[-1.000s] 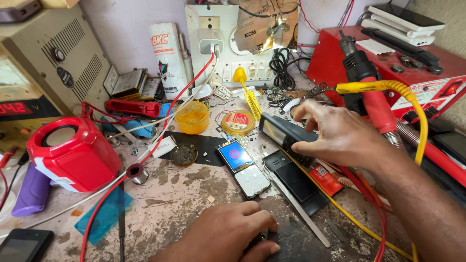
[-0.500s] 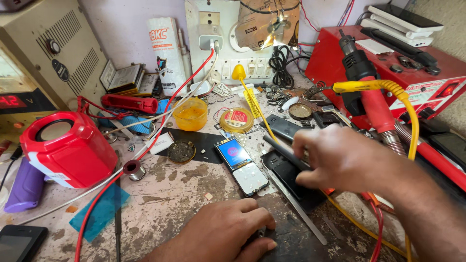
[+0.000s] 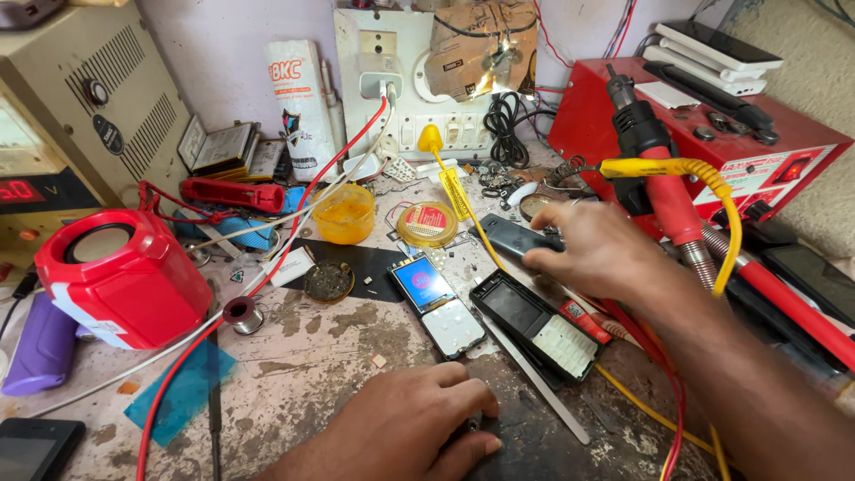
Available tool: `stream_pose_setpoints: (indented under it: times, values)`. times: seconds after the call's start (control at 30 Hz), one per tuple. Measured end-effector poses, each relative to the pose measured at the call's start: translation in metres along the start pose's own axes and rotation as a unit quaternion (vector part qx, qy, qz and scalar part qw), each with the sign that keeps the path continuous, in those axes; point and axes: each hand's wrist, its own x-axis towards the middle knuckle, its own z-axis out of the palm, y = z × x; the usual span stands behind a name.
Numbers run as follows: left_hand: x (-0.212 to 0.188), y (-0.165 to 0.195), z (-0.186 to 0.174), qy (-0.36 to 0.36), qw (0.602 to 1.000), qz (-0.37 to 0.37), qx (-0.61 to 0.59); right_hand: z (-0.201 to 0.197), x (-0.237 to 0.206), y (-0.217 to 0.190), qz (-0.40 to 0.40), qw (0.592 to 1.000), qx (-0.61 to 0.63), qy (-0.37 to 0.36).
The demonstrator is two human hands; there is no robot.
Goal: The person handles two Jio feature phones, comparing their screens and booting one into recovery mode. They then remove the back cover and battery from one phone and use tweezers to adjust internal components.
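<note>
My right hand (image 3: pixel 598 251) reaches in from the right, its thumb and fingers closed on a flat black phone cover (image 3: pixel 509 236) lying on the bench. In front of it lies a bare phone board with a lit blue screen (image 3: pixel 424 283) and a white keypad. Beside that is a black phone housing (image 3: pixel 533 322). My left hand (image 3: pixel 401 434) rests at the near edge of the bench. Its fingers curl over a small dark part (image 3: pixel 474 426), most of which is hidden.
A red speaker (image 3: pixel 125 276) and a beige power supply (image 3: pixel 80 116) stand at the left. A red rework station (image 3: pixel 712 134) with its hot-air handle (image 3: pixel 663 187) is at the right. A yellow jar (image 3: pixel 345 214), a round tin (image 3: pixel 427 223), a solder spool (image 3: pixel 240 313) and red wires crowd the middle.
My right hand dipped toward the black housing, then moved back up and left onto the black cover. My left hand stayed at the near edge.
</note>
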Motion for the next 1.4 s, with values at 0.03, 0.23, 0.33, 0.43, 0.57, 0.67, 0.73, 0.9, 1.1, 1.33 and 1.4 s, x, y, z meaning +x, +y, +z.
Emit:
stream_pose_setpoints:
  times: [0.03, 0.23, 0.33, 0.43, 0.57, 0.67, 0.73, 0.9, 1.1, 1.33, 1.4]
  values:
    - [0.000, 0.001, 0.000, 0.004, 1.000, 0.002, 0.000, 0.008, 0.004, 0.002, -0.013, 1.000, -0.015, -0.022]
    - [-0.002, 0.005, -0.004, 0.015, 1.000, 0.007, -0.019, -0.002, 0.005, -0.002, 0.011, 0.999, 0.030, 0.021]
    - [-0.001, 0.006, -0.006, 0.020, 0.999, 0.010, -0.028, -0.030, -0.021, -0.010, -0.013, 0.997, 0.068, 0.024]
    - [-0.003, 0.008, -0.008, 0.015, 1.000, 0.001, -0.024, -0.030, -0.061, -0.024, -0.016, 0.994, -0.054, -0.097]
    - [0.000, 0.008, -0.008, 0.002, 1.000, -0.011, -0.018, -0.013, -0.090, -0.034, -0.008, 0.984, -0.128, -0.124]
    - [0.001, 0.008, -0.007, 0.010, 1.000, -0.005, -0.014, -0.007, -0.091, -0.022, -0.022, 0.997, -0.067, -0.043]
    - [0.000, 0.008, -0.007, 0.019, 1.000, 0.001, -0.015, -0.007, -0.080, -0.007, -0.039, 0.999, 0.022, 0.023]
    - [-0.001, 0.006, -0.008, 0.059, 0.996, 0.041, -0.048, 0.009, -0.012, 0.028, 0.071, 0.988, -0.136, -0.014]
    - [0.004, 0.009, -0.014, 0.146, 0.984, -0.021, -0.102, 0.024, 0.019, 0.042, 0.118, 0.975, -0.186, -0.023]
    - [0.014, 0.005, -0.017, 0.286, 0.901, -0.221, -0.241, -0.003, -0.025, -0.007, 0.072, 0.976, -0.160, 0.129]
    - [0.017, -0.001, -0.016, 0.305, 0.866, -0.220, -0.329, -0.005, -0.048, -0.030, -0.009, 0.966, -0.168, 0.196]
